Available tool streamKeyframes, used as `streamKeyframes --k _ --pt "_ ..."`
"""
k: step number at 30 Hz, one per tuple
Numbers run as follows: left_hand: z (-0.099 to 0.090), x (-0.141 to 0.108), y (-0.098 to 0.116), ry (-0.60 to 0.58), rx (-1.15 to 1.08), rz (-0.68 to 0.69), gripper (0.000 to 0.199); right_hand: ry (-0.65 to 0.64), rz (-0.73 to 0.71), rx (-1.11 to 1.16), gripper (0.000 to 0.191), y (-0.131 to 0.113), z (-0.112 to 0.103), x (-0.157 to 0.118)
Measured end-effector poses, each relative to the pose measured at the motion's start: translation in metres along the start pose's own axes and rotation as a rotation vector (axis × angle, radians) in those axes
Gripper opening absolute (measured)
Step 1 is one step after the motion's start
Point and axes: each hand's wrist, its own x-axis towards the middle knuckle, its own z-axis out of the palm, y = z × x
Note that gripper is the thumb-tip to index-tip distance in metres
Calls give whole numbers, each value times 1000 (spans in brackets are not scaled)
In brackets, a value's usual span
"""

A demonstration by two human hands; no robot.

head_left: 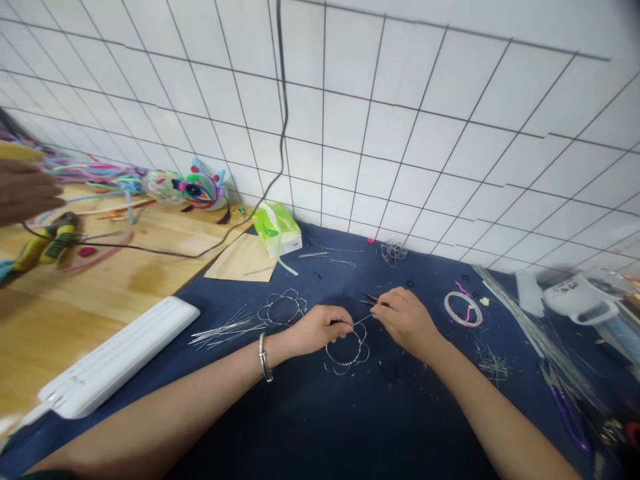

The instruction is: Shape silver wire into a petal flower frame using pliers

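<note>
My left hand (325,328) is closed in a pinch on the upper edge of a wire flower ring (345,363), a thin circle with small loops around it. A thin wire (363,320) runs from there to my right hand (406,321). That hand is closed too, its thumb and finger at the wire's end. From its fingers a small dark tool with two pointed tips (369,299) sticks out to the left; its handle is hidden in the palm. Left of my left hand lies another wire flower ring (283,309), beside a bundle of cut wires (225,330).
A white power strip (120,357) lies on the left. Behind are a green tissue pack (277,229) and tangled wire (393,252). On the right are a tape roll (463,309), long wires (540,327), purple-handled scissors (567,413) and a white mug (580,297). Another person's hand (30,190) is far left.
</note>
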Motion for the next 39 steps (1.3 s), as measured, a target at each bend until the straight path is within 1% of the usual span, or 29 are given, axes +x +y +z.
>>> streamKeyframes --k 2,4,9,12,19,25,30,39 --pt "-1 0 -1 -37 -61 -21 18 -28 -35 -96 16 -1 -3 0" --pt "-2 0 -1 -73 -122 -26 17 -42 -47 -139 17 -2 -5 0" --pt "-6 1 -2 -159 -291 -11 16 -37 -65 -154 19 -1 -6 0" --pt "-6 2 -2 -178 -323 4 14 -55 -67 -165 19 0 -6 0" --pt "-5 3 -5 -170 -310 -7 16 -59 -71 -160 20 0 -5 -1" --pt "-3 3 -6 -144 -311 -43 18 1 -54 -159 20 -1 -1 -2" --pt "-2 3 -7 -124 -285 -35 17 -39 -62 -184 19 -3 -2 -1" --pt "-1 4 -7 -119 -267 -5 16 -28 -58 -205 19 -1 -2 -1"
